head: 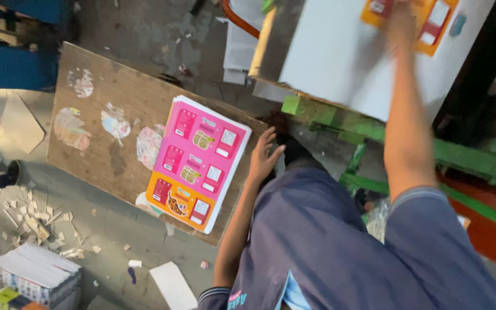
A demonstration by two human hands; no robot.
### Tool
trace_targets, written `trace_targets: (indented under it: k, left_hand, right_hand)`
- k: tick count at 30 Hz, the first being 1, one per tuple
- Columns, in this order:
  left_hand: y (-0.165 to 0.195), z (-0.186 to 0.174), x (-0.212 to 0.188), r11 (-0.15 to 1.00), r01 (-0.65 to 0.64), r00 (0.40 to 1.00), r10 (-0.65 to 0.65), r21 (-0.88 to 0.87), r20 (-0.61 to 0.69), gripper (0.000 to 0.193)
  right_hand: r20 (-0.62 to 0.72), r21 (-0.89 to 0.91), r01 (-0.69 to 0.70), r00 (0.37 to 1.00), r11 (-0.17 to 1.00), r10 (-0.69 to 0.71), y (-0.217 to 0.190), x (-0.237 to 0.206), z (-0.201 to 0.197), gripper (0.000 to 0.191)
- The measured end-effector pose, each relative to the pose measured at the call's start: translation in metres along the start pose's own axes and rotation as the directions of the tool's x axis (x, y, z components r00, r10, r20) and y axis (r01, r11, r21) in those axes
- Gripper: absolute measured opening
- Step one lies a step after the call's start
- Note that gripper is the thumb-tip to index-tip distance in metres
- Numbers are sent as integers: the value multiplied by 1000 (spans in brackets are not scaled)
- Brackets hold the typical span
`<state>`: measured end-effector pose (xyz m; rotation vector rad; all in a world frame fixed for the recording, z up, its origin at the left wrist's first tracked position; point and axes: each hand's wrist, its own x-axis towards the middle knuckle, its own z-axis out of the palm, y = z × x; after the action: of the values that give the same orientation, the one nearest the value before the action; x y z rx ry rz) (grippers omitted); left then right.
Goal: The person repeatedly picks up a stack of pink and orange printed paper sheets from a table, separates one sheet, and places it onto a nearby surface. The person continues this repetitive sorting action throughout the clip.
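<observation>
Your right hand (402,23) is reaching far out, arm straight, onto the orange sheet (414,20) at the far edge of the white stack (340,63); it's blurring, so I cannot tell whether the fingers are pinching or lying flat. At that stretch the sheet is likely sliding or creasing. Your left hand (263,158) is hovering, fingers apart and holding nothing, just beside the near corner of the counter (104,97), next to the pink pile (199,161), which is overhanging that edge and could be getting knocked off.
</observation>
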<state>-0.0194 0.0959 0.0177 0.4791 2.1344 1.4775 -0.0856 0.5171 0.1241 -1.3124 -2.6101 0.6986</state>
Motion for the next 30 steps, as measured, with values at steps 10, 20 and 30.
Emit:
trace_targets:
  k: [10, 20, 30]
  left_hand:
    - [-11, -136, -8, 982, -65, 674, -89, -180, -733, 52]
    - [-75, -236, -218, 983, 8, 376, -170, -181, -911, 41]
    - [-149, -272, -217, 993, 117, 355, -28, 14, -935, 50]
  right_hand:
    - [501, 828, -470, 865, 305, -28, 22, -277, 126, 66]
    - [624, 780, -548, 724, 304, -294, -60, -261, 192, 16]
    - [172, 733, 223, 854, 643, -492, -143, -274, 254, 15]
